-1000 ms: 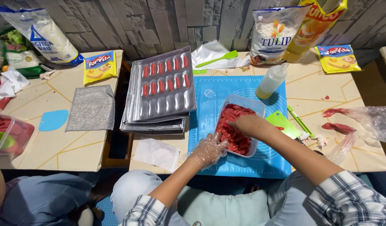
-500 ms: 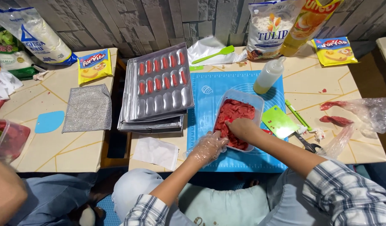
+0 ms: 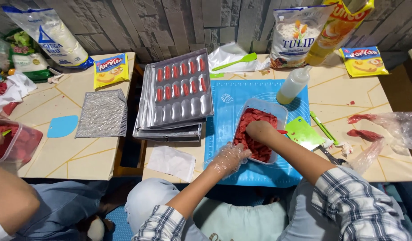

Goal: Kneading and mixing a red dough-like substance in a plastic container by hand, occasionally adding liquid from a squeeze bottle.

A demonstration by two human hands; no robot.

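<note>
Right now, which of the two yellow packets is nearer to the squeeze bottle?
The yellow packet at the far right corner, beyond the squeeze bottle. The other packet lies on the left table.

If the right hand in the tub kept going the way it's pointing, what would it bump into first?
The right hand points left and slightly down into the red dough in the clear tub, so it would press into that dough first, then probably the tub's left wall. Depth is hard to judge from above.

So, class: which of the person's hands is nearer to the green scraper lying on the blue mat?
Right. The right hand is inside the clear tub of red dough, just beside the green scraper. The gloved left hand sits at the tub's near corner, on the side away from the scraper.
</note>
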